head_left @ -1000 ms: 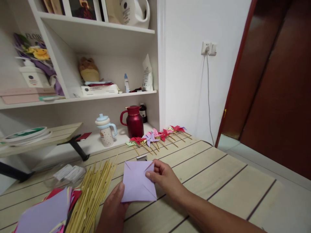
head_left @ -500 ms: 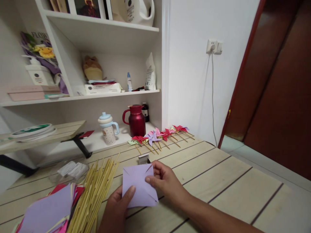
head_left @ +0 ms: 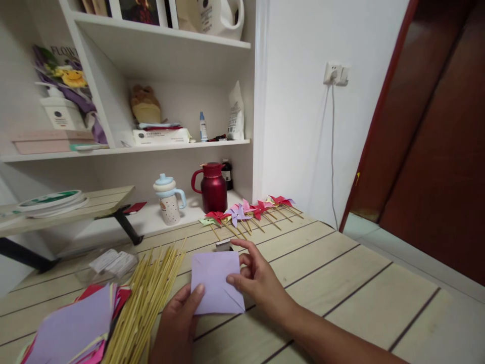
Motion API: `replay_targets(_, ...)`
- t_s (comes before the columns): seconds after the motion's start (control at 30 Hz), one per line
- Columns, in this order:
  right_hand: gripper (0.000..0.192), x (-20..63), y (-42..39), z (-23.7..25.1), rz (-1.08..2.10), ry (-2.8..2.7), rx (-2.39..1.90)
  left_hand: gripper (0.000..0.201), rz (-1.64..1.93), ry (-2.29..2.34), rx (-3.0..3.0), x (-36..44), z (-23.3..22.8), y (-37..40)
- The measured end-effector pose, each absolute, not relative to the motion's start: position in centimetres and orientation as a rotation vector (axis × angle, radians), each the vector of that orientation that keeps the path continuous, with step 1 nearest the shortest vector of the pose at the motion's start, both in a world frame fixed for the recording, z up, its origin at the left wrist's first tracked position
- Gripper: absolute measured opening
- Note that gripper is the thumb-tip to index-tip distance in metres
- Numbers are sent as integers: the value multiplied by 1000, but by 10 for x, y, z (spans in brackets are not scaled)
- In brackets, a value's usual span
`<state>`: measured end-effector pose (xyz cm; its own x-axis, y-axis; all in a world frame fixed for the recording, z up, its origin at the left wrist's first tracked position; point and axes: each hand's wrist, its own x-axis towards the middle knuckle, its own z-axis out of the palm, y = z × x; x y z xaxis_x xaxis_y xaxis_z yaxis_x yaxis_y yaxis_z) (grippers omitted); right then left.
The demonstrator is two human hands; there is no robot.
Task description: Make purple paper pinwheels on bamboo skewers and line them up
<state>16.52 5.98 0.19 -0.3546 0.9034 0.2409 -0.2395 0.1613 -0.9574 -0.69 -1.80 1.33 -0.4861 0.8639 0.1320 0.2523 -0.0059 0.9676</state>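
Between my hands is a square of purple paper (head_left: pixel 216 283) with slits running in from its corners. My left hand (head_left: pixel 184 311) pinches its lower left side, thumb on top. My right hand (head_left: pixel 257 278) grips the right edge, thumb on the face and index finger stretched out past the upper right corner. Just behind the paper sits a small grey box (head_left: pixel 224 245), partly covered. To the left lie a bundle of thin wooden sticks (head_left: pixel 146 303) and a stack of coloured paper sheets (head_left: pixel 70 323), purple on top.
Several paper pinwheels (head_left: pixel 237 215) on sticks lie at the table's far edge. Behind them stand a red jug (head_left: pixel 214 189) and a spotted cup (head_left: pixel 169 202). A clear bag with white packets (head_left: pixel 112 263) lies left of the sticks, near a small raised stand (head_left: pixel 109 198).
My right index finger has lifted and straightened away from the paper's upper right corner. The purple paper has tilted slightly and shifted up a little, still held by both hands.
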Motion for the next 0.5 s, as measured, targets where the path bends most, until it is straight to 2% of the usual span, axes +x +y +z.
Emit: replay_targets(0.5, 67, 166, 60, 3, 1454, -1380, -667, 26, 1518, 1431, 842, 0, 27, -23)
